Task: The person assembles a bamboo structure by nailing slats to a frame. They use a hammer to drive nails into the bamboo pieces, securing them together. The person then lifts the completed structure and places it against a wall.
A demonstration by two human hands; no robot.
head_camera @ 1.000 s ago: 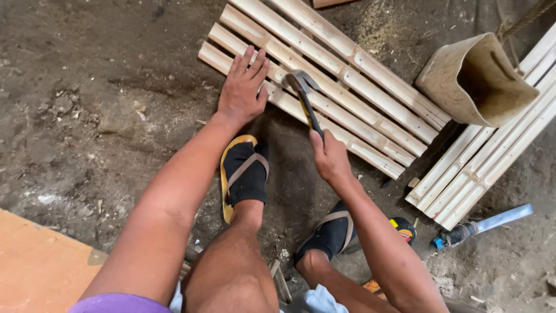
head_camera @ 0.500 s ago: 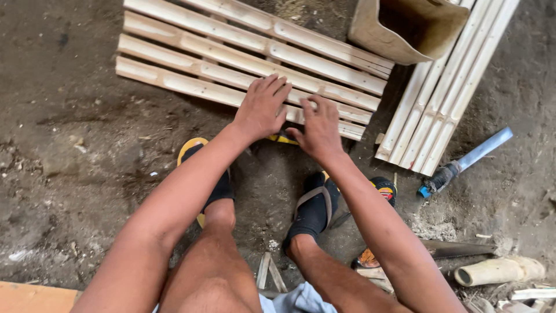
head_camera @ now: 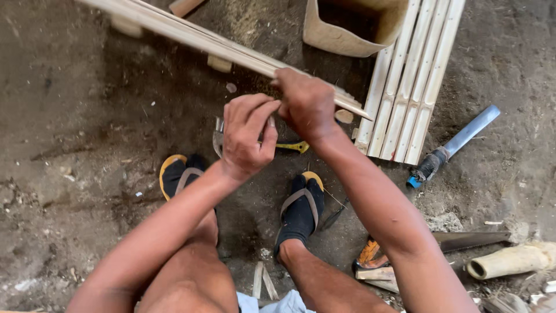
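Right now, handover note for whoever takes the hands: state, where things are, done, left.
Right hand: closed on the near edge of the slatted bamboo panel, which is tipped up off the ground.
Left hand: fingers curled just beside the right; whether it pinches anything I cannot tell.
Hammer: on the dirt under the hands, by the feet, in no hand.
Second slat panel lies flat to the right; handsaw by the right leg.
Done: panel lifted.
Left: panel not yet set down; hammer not picked up.
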